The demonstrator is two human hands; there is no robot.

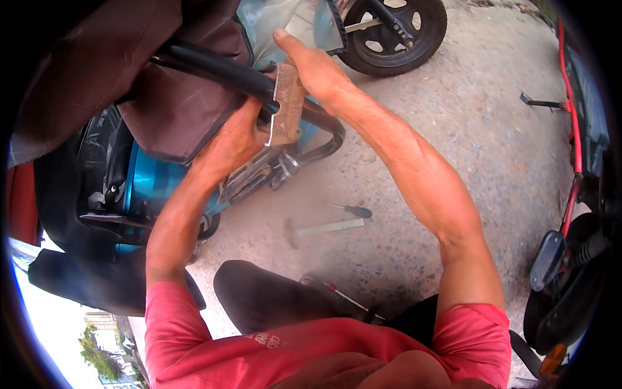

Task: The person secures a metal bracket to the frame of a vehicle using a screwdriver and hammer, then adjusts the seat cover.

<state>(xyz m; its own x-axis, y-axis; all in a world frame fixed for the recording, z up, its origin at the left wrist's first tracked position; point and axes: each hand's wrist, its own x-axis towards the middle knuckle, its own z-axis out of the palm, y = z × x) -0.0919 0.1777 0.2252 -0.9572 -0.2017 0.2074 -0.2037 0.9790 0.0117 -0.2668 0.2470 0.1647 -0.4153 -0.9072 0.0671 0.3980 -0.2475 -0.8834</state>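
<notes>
A rusty, bent metal bracket (287, 107) with notched edges is held up against a black tube (220, 70) of a blue vehicle. My left hand (234, 141) grips its near-left side, the fingers mostly hidden behind it and the tube. At the bracket's far end is my right hand (316, 70), its thumb sticking out toward the clear plastic sheet and its other fingers hidden behind the metal. A curved metal bar (329, 136) of the vehicle's frame passes just below the bracket.
A brown cover (188, 107) drapes over the vehicle's blue body (152, 178). On the concrete lie a hammer (330, 227) and a screwdriver (357, 211). Beyond stands a black wheel (395, 35). To the right is a red-framed vehicle (573, 129). My knee (272, 292) is close below.
</notes>
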